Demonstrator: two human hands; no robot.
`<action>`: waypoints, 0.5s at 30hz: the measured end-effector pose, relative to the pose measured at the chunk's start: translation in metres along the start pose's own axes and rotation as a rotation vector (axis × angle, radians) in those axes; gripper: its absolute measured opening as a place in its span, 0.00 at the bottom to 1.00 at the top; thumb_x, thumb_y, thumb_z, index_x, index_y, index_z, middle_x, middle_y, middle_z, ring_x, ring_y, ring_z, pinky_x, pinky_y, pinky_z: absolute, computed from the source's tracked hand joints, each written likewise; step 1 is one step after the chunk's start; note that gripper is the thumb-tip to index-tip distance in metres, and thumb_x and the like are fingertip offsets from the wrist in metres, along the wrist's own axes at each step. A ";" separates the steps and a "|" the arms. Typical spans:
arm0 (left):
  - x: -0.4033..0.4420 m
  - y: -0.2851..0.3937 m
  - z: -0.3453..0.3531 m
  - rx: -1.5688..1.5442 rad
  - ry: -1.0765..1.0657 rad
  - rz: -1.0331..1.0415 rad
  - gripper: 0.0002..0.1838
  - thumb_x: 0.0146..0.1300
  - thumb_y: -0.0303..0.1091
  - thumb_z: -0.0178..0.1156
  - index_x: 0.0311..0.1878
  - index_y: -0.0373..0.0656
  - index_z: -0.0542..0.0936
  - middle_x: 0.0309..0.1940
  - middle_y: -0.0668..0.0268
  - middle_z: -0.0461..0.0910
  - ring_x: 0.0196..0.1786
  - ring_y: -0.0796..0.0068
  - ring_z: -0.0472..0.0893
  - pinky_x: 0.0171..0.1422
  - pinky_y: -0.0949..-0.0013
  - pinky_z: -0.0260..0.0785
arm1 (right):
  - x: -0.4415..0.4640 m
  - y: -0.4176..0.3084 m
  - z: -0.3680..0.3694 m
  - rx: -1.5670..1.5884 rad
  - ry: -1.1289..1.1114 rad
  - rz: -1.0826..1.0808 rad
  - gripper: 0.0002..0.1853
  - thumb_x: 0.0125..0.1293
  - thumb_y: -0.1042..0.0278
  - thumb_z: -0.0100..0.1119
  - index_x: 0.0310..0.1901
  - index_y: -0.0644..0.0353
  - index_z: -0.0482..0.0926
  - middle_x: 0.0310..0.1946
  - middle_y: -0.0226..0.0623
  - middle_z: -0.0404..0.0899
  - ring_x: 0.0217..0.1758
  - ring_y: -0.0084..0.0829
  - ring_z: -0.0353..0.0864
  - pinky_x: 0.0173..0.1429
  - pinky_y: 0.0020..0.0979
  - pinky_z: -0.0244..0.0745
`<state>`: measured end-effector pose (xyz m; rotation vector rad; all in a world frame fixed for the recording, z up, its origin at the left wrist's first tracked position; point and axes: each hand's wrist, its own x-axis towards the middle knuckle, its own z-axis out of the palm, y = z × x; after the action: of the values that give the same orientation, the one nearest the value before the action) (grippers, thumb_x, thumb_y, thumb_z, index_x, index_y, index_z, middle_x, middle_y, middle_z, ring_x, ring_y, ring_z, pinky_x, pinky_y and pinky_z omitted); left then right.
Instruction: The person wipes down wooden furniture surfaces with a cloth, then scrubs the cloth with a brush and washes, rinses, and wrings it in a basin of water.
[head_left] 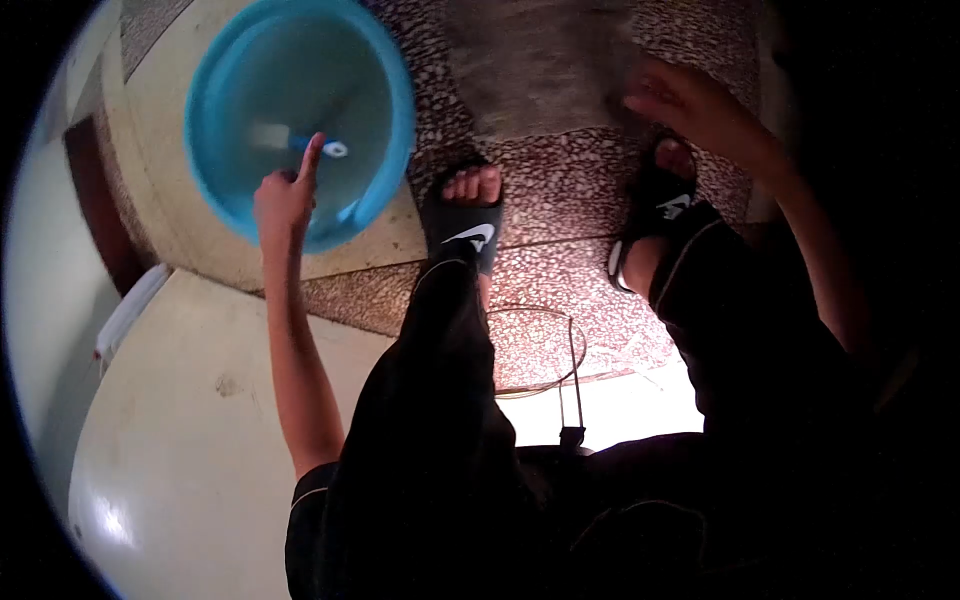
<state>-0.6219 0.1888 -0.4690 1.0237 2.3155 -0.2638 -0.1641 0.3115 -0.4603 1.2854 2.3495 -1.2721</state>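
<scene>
Over the near rim of a blue basin (403, 150) of cloudy water is my left hand (285, 200), with one finger or thumb stretched out and the others partly hidden. Its tip overlaps a brush (270, 137) with a blue and white handle, and no grip on the brush shows. A grey-brown cloth (540, 75) is spread at the top centre. Beside the cloth's right edge is my right hand (675, 100), fingers partly bent in deep shade; whether they pinch the cloth is unclear.
My feet in dark sandals (465, 225) stand on a speckled floor (555, 190). A thin wire loop (583, 350) lies between my legs. At the lower left is a smooth pale surface (190, 400), with a white rounded object (133, 308) at its upper edge.
</scene>
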 end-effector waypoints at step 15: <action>0.004 -0.015 0.042 -1.864 -0.505 0.115 0.11 0.69 0.39 0.58 0.36 0.42 0.77 0.19 0.75 0.63 0.20 0.83 0.61 0.24 0.76 0.53 | 0.017 -0.160 0.001 0.241 -0.330 -0.225 0.16 0.75 0.58 0.48 0.40 0.64 0.76 0.21 0.40 0.76 0.22 0.36 0.77 0.32 0.42 0.73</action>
<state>-0.6163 0.1642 -0.5058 0.0142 1.1076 1.2778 -0.2959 0.2791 -0.3743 0.7991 2.1990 -1.7301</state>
